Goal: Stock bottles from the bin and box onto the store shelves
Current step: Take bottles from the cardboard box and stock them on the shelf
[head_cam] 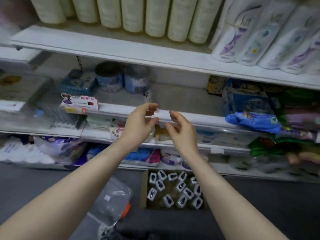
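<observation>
Both my hands are raised in front of the middle shelf's white front edge (pixel 199 118). My left hand (pixel 142 120) has its fingers loosely curled, and I see nothing held in them. Just behind its fingertips a small white bottle (pixel 148 97) stands on the grey shelf floor, blurred. My right hand (pixel 180 130) hovers beside the left, fingers relaxed and empty. On the floor below sits a cardboard box (pixel 143 189) holding several small bottles (pixel 174 189) with white, dark-marked tops. A clear plastic bin (pixel 112 200) with an orange clip lies to its left.
Round blue tubs (pixel 121 78) and a blue box (pixel 78 82) stand at the back left of the middle shelf, blue and green bags (pixel 251 108) at its right. Cream bottles (pixel 135 14) line the top shelf. Packaged goods fill the lower shelves.
</observation>
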